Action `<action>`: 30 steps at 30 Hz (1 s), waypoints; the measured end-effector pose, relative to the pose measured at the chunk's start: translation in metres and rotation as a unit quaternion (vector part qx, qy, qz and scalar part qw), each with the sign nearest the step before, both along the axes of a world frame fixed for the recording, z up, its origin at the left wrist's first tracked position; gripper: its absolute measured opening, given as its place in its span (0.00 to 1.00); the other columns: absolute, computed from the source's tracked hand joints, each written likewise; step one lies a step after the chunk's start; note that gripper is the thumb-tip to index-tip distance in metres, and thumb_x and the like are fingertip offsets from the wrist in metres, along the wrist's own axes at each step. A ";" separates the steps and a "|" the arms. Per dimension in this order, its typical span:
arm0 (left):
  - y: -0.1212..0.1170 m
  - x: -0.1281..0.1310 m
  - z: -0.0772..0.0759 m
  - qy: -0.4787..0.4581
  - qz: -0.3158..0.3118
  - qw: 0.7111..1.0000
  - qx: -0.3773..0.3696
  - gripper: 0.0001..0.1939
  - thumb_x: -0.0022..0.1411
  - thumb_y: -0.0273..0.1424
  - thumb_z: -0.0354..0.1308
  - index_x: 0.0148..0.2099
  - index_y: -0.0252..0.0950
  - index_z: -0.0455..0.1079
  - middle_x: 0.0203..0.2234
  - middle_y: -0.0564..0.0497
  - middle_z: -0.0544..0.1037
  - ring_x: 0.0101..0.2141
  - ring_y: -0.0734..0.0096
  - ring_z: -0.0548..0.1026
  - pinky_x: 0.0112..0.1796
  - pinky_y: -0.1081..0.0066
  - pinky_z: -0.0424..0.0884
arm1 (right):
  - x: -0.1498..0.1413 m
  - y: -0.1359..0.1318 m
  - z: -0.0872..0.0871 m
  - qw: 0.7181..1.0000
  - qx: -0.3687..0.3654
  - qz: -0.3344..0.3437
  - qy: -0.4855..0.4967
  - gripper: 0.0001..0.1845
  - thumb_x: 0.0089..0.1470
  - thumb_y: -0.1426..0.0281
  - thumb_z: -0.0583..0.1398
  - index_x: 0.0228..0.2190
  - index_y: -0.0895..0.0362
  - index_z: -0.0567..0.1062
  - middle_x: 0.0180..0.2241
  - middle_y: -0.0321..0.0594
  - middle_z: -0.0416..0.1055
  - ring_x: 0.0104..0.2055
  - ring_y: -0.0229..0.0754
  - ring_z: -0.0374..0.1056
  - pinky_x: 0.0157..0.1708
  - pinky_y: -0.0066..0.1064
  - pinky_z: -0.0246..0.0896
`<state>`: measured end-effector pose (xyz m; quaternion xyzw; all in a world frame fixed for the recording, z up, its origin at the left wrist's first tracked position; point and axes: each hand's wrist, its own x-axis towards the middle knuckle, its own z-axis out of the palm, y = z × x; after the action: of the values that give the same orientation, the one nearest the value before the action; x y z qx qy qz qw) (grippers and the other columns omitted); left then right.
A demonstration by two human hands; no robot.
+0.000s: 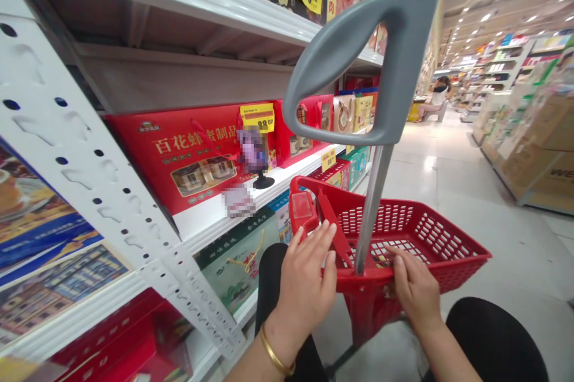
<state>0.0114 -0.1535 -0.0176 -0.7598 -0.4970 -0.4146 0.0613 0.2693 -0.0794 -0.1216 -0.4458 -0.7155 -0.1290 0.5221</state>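
Note:
A red plastic shopping basket [430,238] stands on the floor in front of me, with a grey pull handle [394,65] rising on a metal rod [372,208]. My left hand [307,280], with a gold bangle on the wrist, rests with fingers stretched out flat against the basket's near left rim and folded red handle. My right hand [415,286] sits on the near right rim, fingers curled over its edge. My knees in black trousers [493,340] flank the basket.
White metal shelving [89,173] fills the left, holding red gift boxes [188,155], green boxes [233,256] and yellow price tags [258,118]. The tiled aisle [470,202] runs ahead to the right past cardboard displays [538,149]. A person [437,98] sits far down the aisle.

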 end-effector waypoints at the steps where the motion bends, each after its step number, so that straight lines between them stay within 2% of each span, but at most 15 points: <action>1: 0.002 -0.002 0.000 -0.001 -0.001 1.000 -0.001 0.28 0.71 0.26 0.50 0.71 0.44 0.59 0.65 0.51 0.69 0.64 0.66 0.68 0.68 0.53 0.59 | 0.007 0.007 -0.004 0.999 -0.010 0.001 -0.037 0.17 0.70 0.67 0.52 0.45 0.55 0.81 0.40 0.40 0.82 0.41 0.42 0.78 0.46 0.34 0.71; 4: 0.010 -0.010 -0.002 -0.015 -0.004 1.000 -0.001 0.26 0.72 0.27 0.50 0.70 0.43 0.61 0.65 0.50 0.69 0.65 0.66 0.67 0.68 0.53 0.58 | 0.031 0.022 -0.016 0.993 -0.010 -0.047 -0.104 0.21 0.70 0.62 0.51 0.36 0.55 0.82 0.35 0.39 0.82 0.36 0.42 0.77 0.39 0.31 0.68; 7: 0.023 -0.020 -0.006 -0.037 -0.002 0.999 0.003 0.25 0.73 0.27 0.48 0.69 0.44 0.63 0.65 0.50 0.70 0.65 0.66 0.67 0.68 0.52 0.58 | 0.039 0.025 -0.021 0.988 -0.014 -0.099 -0.115 0.26 0.71 0.59 0.50 0.30 0.56 0.81 0.31 0.40 0.81 0.32 0.41 0.77 0.33 0.30 0.65; 10: 0.037 -0.038 -0.009 -0.061 0.004 0.998 0.001 0.24 0.75 0.29 0.45 0.69 0.45 0.63 0.66 0.50 0.69 0.66 0.65 0.66 0.68 0.51 0.57 | 0.024 0.016 -0.021 0.984 -0.037 -0.137 -0.107 0.28 0.70 0.57 0.51 0.27 0.56 0.80 0.26 0.39 0.79 0.26 0.39 0.73 0.26 0.30 0.57; 13: 0.047 -0.057 -0.007 -0.077 0.009 0.997 -0.020 0.24 0.77 0.35 0.44 0.71 0.43 0.61 0.68 0.50 0.66 0.67 0.65 0.63 0.68 0.52 0.56 | -0.005 0.003 -0.017 0.982 -0.060 -0.152 -0.092 0.28 0.70 0.56 0.51 0.28 0.56 0.81 0.24 0.39 0.79 0.24 0.39 0.72 0.24 0.30 0.53; 16: 0.045 -0.065 0.004 -0.064 0.013 0.997 -0.051 0.26 0.78 0.42 0.38 0.71 0.43 0.61 0.68 0.48 0.65 0.68 0.63 0.61 0.68 0.50 0.54 | -0.040 -0.005 -0.004 0.988 -0.075 -0.110 -0.077 0.26 0.71 0.57 0.51 0.34 0.56 0.83 0.29 0.41 0.81 0.26 0.40 0.75 0.25 0.29 0.56; 19: 0.038 -0.055 0.017 -0.029 -0.020 0.998 -0.056 0.35 0.76 0.52 0.30 0.71 0.42 0.61 0.66 0.45 0.69 0.66 0.58 0.65 0.69 0.45 0.49 | -0.079 -0.010 0.013 0.995 -0.074 -0.030 -0.057 0.22 0.72 0.60 0.51 0.43 0.55 0.83 0.38 0.41 0.83 0.33 0.41 0.79 0.30 0.28 0.64; 22: 0.034 -0.046 0.024 -0.045 -0.069 0.995 -0.050 0.46 0.70 0.60 0.23 0.70 0.40 0.63 0.62 0.43 0.73 0.63 0.55 0.69 0.67 0.50 0.55 | -0.105 -0.014 0.023 0.997 -0.066 0.026 -0.034 0.20 0.71 0.62 0.52 0.49 0.56 0.80 0.45 0.41 0.82 0.41 0.41 0.80 0.38 0.27 0.70; 25: 0.032 -0.049 0.026 -0.089 -0.090 0.989 -0.078 0.50 0.67 0.62 0.20 0.69 0.39 0.64 0.61 0.41 0.74 0.60 0.52 0.72 0.63 0.53 0.63 | -0.108 -0.018 0.022 0.994 -0.084 0.063 -0.020 0.20 0.70 0.60 0.53 0.49 0.56 0.80 0.46 0.41 0.82 0.43 0.42 0.80 0.40 0.27 0.73; 27: 0.028 -0.054 0.026 -0.099 -0.111 0.983 -0.111 0.53 0.64 0.64 0.19 0.71 0.39 0.61 0.62 0.41 0.73 0.58 0.50 0.74 0.61 0.53 0.66 | -0.101 -0.021 0.023 0.990 -0.117 0.084 0.006 0.20 0.69 0.58 0.54 0.46 0.55 0.82 0.44 0.40 0.82 0.41 0.43 0.81 0.40 0.28 0.74; 29: 0.023 -0.055 0.027 -0.104 -0.131 0.978 -0.125 0.54 0.62 0.66 0.19 0.75 0.39 0.53 0.64 0.39 0.70 0.59 0.48 0.73 0.60 0.52 0.67 | -0.098 -0.023 0.036 0.981 -0.145 0.099 0.079 0.20 0.68 0.56 0.55 0.44 0.53 0.83 0.40 0.40 0.83 0.38 0.43 0.81 0.40 0.30 0.75; 30: 0.021 -0.054 0.027 -0.112 -0.135 0.977 -0.122 0.55 0.61 0.67 0.21 0.77 0.38 0.47 0.67 0.38 0.66 0.62 0.47 0.71 0.60 0.52 0.66 | -0.100 -0.023 0.048 0.975 -0.148 0.109 0.129 0.20 0.68 0.56 0.55 0.44 0.53 0.83 0.39 0.40 0.83 0.38 0.43 0.81 0.41 0.31 0.76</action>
<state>-0.0424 -0.1328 0.0099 -0.7702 -0.4402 -0.4383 -0.1445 0.1695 -0.1021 -0.0733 -0.4498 -0.6980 0.0944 0.5492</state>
